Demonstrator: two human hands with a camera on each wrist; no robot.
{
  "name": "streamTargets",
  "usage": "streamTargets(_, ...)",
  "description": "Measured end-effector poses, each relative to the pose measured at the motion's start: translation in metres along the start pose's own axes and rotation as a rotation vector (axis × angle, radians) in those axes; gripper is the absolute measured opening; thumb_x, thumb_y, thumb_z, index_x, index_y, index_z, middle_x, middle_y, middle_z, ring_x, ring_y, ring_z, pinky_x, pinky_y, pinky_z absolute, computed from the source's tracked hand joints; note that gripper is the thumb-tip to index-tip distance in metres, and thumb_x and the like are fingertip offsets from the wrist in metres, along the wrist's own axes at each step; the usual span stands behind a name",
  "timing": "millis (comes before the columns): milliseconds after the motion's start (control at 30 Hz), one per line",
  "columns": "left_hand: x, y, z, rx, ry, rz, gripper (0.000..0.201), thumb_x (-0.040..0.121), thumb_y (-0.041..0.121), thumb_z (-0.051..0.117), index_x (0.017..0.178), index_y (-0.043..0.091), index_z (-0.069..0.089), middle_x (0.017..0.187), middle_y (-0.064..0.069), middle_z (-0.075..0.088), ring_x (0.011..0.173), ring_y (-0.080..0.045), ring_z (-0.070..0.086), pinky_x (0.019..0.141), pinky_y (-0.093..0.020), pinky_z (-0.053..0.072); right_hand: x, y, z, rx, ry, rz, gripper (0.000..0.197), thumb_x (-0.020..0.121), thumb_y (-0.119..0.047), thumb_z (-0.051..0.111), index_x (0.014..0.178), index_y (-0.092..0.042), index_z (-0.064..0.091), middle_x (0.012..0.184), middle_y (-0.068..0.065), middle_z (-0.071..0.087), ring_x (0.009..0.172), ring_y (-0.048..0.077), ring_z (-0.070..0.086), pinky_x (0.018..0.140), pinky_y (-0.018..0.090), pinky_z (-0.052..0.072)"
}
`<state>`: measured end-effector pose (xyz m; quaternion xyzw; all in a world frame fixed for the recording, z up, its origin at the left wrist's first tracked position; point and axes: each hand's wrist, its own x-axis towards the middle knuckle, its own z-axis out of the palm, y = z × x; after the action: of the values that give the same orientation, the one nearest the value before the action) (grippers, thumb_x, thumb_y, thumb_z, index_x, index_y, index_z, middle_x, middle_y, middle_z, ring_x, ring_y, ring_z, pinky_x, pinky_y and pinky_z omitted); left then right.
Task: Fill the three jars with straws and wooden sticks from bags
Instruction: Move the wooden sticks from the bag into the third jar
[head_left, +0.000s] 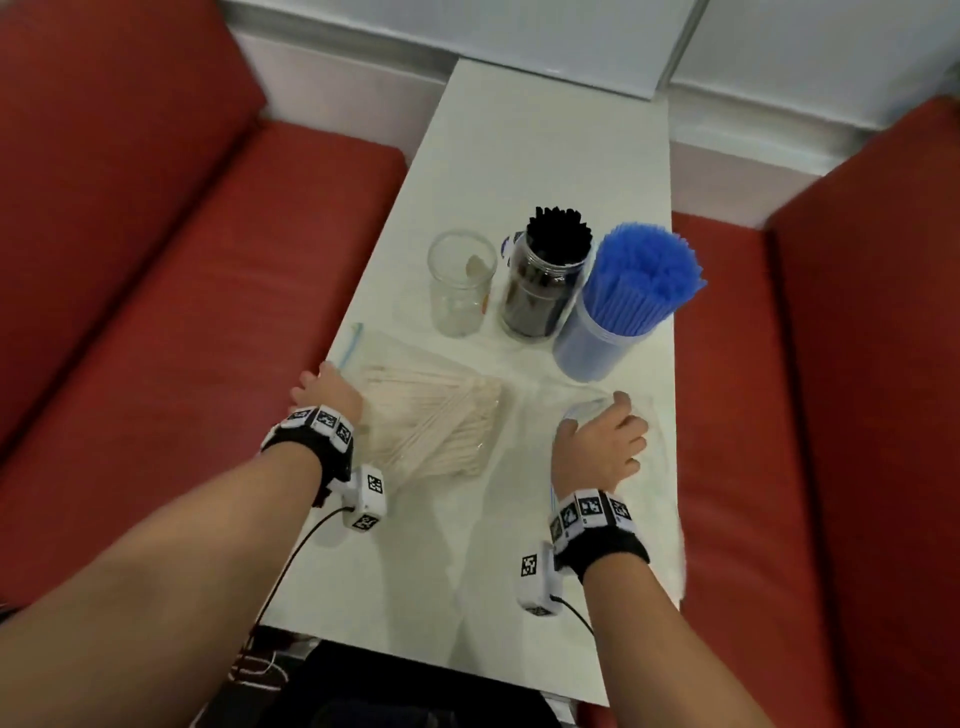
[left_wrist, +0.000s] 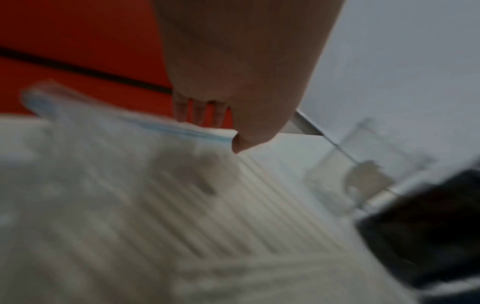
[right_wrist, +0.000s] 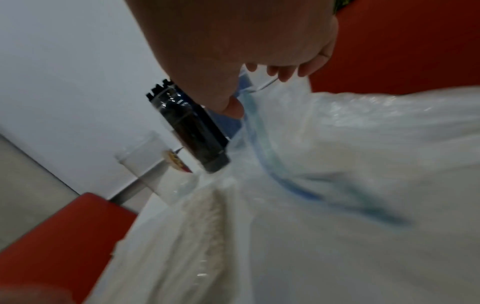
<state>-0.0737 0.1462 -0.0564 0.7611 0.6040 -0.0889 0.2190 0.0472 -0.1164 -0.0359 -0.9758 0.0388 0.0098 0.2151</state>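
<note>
Three jars stand in a row mid-table: an empty clear jar (head_left: 460, 283), a jar of black straws (head_left: 545, 280) and a jar of blue straws (head_left: 618, 306). In front of them lies a clear zip bag of wooden sticks (head_left: 431, 421). My left hand (head_left: 317, 387) pinches that bag's blue zip edge (left_wrist: 155, 125), thumb (left_wrist: 244, 142) on top and fingers (left_wrist: 200, 111) behind it. My right hand (head_left: 618, 415) grips an empty clear zip bag (head_left: 644, 447), its blue zip strip (right_wrist: 267, 156) running out from under the thumb (right_wrist: 233, 107). Both wrist views are blurred.
The narrow white table (head_left: 545, 156) runs between two red benches, one on the left (head_left: 156, 312) and one on the right (head_left: 831, 415). A white wall panel (head_left: 571, 36) closes the far end. Cables hang below the near table edge.
</note>
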Motion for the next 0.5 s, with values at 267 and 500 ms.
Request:
streamTargets(267,0.036,-0.04,-0.017,0.176,-0.18,0.059,0.028,0.09,0.017,0.066,0.111,-0.002,0.064,0.117,-0.018,0.067,0.109,-0.033,0.064,0.086,-0.034,0.051,-0.057,-0.096,0.043,0.213,-0.567,-0.324,0.054,0.093,-0.011,0.057,0.145,-0.015,0.042,0.131,0.017,0.048,0.114,0.036,0.052,0.095,0.044,0.046)
streamTargets(500,0.014,0.008,-0.07,-0.579,-0.59,0.465,0.014,0.079,0.015,0.077,0.075,0.005,0.068,0.057,-0.003,0.058,0.051,-0.016,0.05,0.045,-0.024,0.041,-0.06,-0.147,0.037,0.571,-0.769,-0.171,0.02,0.1,-0.022,0.057,0.103,-0.005,0.069,0.092,0.015,0.071,0.069,0.024,0.069,0.064,0.037,0.059)
